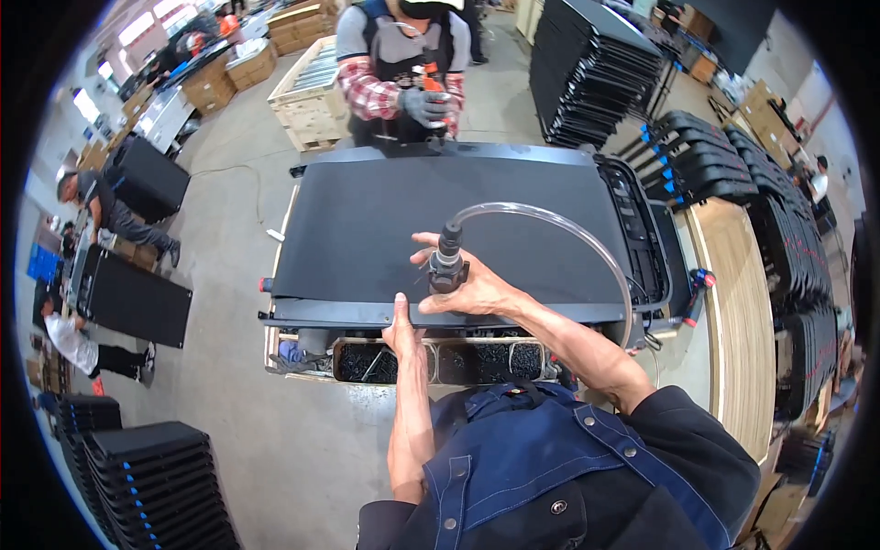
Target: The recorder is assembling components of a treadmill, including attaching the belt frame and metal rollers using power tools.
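The work looks partway, the wide matte-black belt [367, 220] lying between its dark-grey metal rails [339, 314], as the loosely spread right hand [481, 286] cradles an upright black-and-silver hosed tool [447, 257] over the near one; the left hand [403, 335] meets its edge, finger closure hidden.

The right grip [480, 288] curves with fingers [425, 239] outstretched, while the left grip [402, 335], thumb [401, 308] up, seems half-curled.

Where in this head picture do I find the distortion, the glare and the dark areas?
Head view: black fills the corners; the wooden panel at right shows curved edges; a window at upper left looks washed out; the clear hose carries bright reflections.
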`<state>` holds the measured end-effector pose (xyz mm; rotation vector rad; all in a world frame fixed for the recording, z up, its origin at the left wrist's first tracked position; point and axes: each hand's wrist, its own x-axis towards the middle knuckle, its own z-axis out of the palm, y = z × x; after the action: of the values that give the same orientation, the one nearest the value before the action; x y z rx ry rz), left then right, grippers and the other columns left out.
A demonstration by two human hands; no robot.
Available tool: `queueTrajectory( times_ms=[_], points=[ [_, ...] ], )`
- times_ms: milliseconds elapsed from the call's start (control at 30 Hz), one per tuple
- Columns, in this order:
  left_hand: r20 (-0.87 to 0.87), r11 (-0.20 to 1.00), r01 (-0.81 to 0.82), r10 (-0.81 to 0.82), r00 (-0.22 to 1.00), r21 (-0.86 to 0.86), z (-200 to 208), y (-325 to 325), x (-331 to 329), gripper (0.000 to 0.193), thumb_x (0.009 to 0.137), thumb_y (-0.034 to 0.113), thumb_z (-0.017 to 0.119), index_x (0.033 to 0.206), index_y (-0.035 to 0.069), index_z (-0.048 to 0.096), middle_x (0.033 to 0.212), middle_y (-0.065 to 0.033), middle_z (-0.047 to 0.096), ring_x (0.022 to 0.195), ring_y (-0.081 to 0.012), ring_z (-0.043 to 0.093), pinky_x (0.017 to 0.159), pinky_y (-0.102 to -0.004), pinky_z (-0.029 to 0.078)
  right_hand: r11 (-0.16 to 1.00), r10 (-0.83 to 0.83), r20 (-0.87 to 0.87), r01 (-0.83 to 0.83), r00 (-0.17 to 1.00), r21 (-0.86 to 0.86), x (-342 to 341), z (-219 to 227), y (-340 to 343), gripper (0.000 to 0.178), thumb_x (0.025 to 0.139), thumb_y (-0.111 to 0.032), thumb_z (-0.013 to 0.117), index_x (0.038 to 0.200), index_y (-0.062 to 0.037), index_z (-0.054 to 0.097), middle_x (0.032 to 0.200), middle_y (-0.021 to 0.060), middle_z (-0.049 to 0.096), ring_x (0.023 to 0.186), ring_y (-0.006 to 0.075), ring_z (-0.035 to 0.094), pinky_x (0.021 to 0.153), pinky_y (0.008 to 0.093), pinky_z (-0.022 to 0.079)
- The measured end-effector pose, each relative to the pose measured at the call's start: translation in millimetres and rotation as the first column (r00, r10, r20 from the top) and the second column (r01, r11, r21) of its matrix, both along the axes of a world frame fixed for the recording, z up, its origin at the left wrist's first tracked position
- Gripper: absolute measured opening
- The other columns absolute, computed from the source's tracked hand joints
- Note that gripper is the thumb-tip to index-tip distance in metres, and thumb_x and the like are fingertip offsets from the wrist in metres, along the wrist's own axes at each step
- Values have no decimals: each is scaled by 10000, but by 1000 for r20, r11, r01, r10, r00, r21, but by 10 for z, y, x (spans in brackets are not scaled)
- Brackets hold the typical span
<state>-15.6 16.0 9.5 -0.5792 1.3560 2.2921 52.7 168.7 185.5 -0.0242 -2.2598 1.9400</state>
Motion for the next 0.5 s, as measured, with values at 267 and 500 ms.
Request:
queueTrajectory(
  times_ms=[267, 500],
  points=[
    [-51, 998, 51, -50, 997, 26, -88, 8, -95, 598, 900, 391, 784, 1264, -52, 615, 1201, -160, 668, 1040, -288, 694, 896, -464, 613, 730, -356, 51, 244, 933, 638, 1159, -445, 572, 770, 717, -225, 843, 1387, -22, 520, 1343, 233, 550, 1270, 415, 517, 1087, 492, 424],
    [10, 992, -67, 69, 998, -109, 175, 19, 23, 345, 851, 285, 843, 987, 21, 666, 923, -60, 663, 758, -171, 645, 639, -368, 552, 196, -855, 69, 198, 514, 960, 2960, -912, 1481, 839, 638, -79, 846, 1388, -11, 478, 1280, 233, 590, 1239, 409, 531, 1066, 495, 427]
  ],
)
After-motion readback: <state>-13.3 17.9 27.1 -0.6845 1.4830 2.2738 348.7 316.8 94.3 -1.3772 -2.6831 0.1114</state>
